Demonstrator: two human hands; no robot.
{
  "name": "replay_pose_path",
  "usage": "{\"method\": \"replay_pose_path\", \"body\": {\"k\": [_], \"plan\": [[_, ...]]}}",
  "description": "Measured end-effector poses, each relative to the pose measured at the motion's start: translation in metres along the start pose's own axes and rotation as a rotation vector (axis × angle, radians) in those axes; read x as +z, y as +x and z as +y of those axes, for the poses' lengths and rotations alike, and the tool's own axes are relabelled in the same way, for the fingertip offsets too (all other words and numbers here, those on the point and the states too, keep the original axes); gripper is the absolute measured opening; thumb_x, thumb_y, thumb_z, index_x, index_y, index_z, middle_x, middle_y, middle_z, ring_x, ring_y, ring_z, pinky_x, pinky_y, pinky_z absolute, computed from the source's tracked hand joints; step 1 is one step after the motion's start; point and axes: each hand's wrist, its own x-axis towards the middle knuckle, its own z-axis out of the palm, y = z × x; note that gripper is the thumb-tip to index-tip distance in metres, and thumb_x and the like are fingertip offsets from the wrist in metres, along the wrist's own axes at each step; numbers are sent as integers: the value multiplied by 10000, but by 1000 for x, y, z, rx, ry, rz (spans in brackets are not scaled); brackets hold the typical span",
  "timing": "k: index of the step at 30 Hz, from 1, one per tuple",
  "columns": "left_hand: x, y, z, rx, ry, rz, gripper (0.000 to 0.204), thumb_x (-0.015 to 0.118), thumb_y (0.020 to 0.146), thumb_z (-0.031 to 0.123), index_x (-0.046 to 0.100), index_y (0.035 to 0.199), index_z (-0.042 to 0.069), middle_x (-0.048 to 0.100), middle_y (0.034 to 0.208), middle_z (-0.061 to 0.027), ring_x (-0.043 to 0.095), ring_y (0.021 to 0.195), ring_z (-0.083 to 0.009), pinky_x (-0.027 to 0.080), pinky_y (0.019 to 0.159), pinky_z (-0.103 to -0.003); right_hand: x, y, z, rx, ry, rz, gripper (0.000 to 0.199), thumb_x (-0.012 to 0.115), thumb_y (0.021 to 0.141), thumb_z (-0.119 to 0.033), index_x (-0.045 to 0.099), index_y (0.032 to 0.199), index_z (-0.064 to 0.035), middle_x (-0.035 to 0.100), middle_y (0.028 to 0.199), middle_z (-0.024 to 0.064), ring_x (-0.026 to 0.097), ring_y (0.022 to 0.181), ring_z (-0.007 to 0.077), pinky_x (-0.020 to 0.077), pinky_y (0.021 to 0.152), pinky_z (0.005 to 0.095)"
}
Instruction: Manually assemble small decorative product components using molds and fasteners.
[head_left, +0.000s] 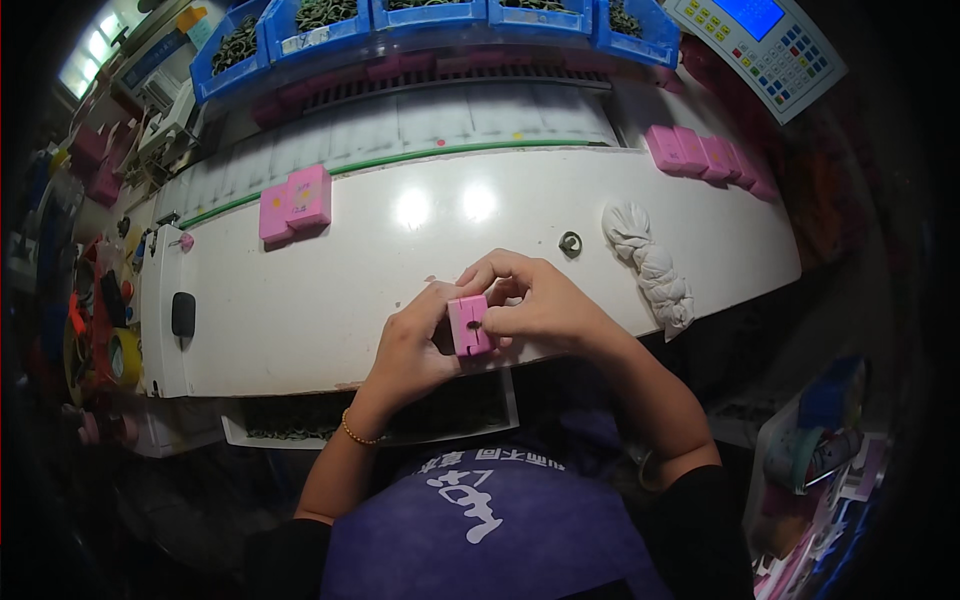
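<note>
Close to the table's front edge, both my hands hold one small pink rubber mold (463, 325). A cut line and a small dark hole show on its upward face. My left hand (415, 338) wraps round the mold's left side and underside. From the right, my right hand (530, 298) presses its thumb beside the dark hole, with its fingers curled over the far side. What lies inside the mold is hidden. Beyond my right hand, a dark green ring (570, 244) rests on the white table (380, 280), and a twisted white cloth (650, 268) lies right of it.
Two pink molds (296, 205) stand at the table's left, with a row of several more (705, 158) at far right. Blue bins (430, 18) of small dark pieces line the back. A keypad panel (765, 45) stands back right. Below the front edge, an open drawer (370, 438) juts out.
</note>
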Motion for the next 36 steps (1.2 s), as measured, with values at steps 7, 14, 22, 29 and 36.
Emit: {"method": "replay_pose_path", "body": {"k": [7, 14, 22, 29, 36], "plan": [[0, -1, -2, 15, -7, 4, 557, 898, 680, 278, 637, 1116, 49, 664, 961, -120, 670, 862, -284, 543, 765, -370, 1, -1, 2, -19, -9, -47, 321, 692, 814, -37, 602, 1119, 0, 540, 1261, 96, 597, 1005, 163, 554, 752, 291], [2, -1, -3, 24, -40, 12, 476, 906, 668, 190, 640, 1034, 40, 636, 947, -68, 664, 849, -212, 530, 758, -331, 5, -28, 21, -293, 7, -60, 701, 792, 860, -150, 426, 1452, -62, 544, 1276, 119, 546, 1158, 171, 526, 921, 330], [-1, -3, -2, 13, 13, 41, 466, 881, 681, 228, 640, 1032, 37, 633, 897, -100, 656, 786, -281, 525, 891, -388, 34, -14, 58, -815, -666, 286, 638, 637, 973, -233, 354, 1444, 91, 500, 1358, 263, 544, 1160, 410, 438, 1026, 434], [3, -2, -1, 36, 1, 88, 462, 866, 673, 146, 638, 1065, 57, 638, 896, -104, 668, 809, -334, 417, 1094, -503, 50, -15, 65, -759, -415, 464, 567, 454, 1059, -296, 349, 1462, 88, 497, 1388, 257, 559, 1086, 372, 445, 995, 417], [1, -6, 18, -47, -19, 112, 527, 884, 663, 154, 640, 1120, 60, 622, 1028, -121, 665, 864, -289, 540, 900, -406, 40, -40, 28, -871, -449, 644, 490, 454, 1063, -363, 527, 1307, 56, 594, 1199, 176, 566, 900, 240, 479, 811, 334]]}}
